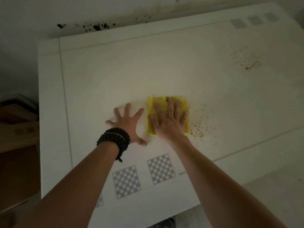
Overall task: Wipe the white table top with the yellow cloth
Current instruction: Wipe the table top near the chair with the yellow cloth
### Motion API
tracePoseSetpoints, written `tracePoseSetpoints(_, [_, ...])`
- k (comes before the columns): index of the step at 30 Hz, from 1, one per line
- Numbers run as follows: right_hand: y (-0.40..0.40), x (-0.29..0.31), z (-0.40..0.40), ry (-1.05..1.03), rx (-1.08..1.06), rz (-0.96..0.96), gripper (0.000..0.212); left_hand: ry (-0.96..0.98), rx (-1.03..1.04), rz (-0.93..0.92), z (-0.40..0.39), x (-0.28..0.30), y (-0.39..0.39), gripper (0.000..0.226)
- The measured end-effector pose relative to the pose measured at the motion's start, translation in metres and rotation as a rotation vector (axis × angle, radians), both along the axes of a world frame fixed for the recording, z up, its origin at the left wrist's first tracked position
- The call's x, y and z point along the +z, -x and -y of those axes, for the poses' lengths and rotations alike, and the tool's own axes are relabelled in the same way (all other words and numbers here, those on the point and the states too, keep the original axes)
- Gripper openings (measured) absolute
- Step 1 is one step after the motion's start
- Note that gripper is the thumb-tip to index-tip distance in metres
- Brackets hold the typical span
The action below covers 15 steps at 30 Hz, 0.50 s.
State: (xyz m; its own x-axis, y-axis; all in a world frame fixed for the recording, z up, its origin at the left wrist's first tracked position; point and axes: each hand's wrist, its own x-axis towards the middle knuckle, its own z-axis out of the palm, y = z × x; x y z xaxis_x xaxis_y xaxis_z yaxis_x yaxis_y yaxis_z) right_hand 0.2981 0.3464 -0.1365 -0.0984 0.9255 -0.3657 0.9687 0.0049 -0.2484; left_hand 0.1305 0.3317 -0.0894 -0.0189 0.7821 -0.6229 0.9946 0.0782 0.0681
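Yellow cloth [166, 112] folded mid-table [115, 76], right hand [169, 122] flat on it, fingers straight; left hand [130, 127] splayed alongside. Reddish specks [199, 127], possibly spice, just right: sweep outward, even pressure.

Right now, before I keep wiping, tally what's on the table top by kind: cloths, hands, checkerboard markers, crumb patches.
Yellow cloth: 1
Hands: 2, left hand flat on the table top, right hand pressing the cloth
Checkerboard markers: 6, two clear near, one partly hidden, three far
Crumb patches: 2
Total: 11
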Motion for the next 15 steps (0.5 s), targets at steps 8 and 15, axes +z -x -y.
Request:
tracePoseSetpoints(8, [-0.016,0.008,0.047,0.059,-0.007,0.004,0.062,-0.011,0.031,-0.051,-0.004,0.000,-0.009,0.131])
tracePoseSetpoints(15, [-0.005,0.002,-0.046,0.041,0.029,-0.002,0.064,0.009,0.058,-0.043,-0.006,-0.005,-0.010,0.128])
